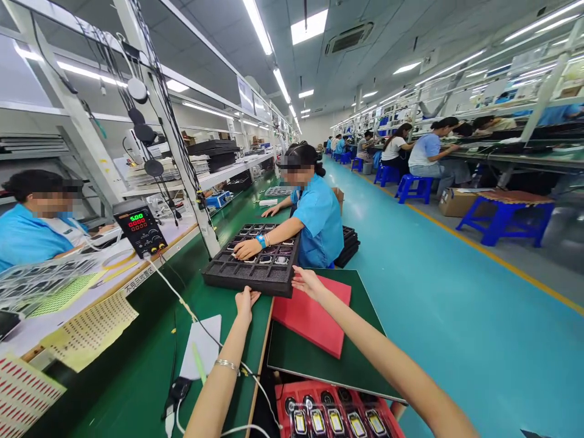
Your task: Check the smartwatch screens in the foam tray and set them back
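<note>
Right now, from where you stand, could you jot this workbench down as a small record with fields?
Left hand: bare hand at the near edge of a black, compartmented foam tray
Right hand: bare hand at its near right corner
Grip: firmness unclear
Contents: small watch-like devices in compartments
Co-worker: blue-shirted person, one hand over the devices
Beside bench: flat red sheet on a dark green board
Display: black instrument with green "5.00"

Lit brightly from overhead by white tubes (258,27) and panels (309,27). Glints softly off the floor (410,292). Glows red and green on the display (137,220). Fairly sharp around the tray (274,285), softer far off; stretched toward the edges.
</note>
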The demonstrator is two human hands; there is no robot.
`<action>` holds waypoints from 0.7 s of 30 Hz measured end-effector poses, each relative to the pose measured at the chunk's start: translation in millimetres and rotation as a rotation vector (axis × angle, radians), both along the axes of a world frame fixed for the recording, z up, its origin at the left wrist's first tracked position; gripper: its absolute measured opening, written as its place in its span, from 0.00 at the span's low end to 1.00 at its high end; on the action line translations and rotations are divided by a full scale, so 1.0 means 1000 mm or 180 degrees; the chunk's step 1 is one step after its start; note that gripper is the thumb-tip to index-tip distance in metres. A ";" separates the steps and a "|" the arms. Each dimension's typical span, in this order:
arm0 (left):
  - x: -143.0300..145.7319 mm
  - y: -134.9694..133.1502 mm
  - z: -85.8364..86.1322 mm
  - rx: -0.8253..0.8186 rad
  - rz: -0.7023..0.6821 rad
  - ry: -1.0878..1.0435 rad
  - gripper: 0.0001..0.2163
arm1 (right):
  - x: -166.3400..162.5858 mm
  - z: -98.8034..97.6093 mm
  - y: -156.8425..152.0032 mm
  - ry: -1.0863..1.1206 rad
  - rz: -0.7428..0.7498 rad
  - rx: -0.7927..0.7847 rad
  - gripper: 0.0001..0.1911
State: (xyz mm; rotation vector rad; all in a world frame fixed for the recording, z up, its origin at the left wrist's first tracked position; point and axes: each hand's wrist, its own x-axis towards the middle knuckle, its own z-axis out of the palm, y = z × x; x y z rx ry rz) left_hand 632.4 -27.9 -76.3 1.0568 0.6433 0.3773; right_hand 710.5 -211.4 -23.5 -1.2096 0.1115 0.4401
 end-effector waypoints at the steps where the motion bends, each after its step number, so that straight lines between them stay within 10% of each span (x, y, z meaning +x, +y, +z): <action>1: 0.002 0.002 0.000 -0.0002 0.0001 0.0032 0.15 | 0.002 0.001 0.001 0.0014 -0.0021 -0.0026 0.15; 21: 0.009 0.002 -0.015 0.0844 -0.0001 0.0271 0.14 | 0.029 0.008 0.043 0.0057 0.0214 -0.0155 0.15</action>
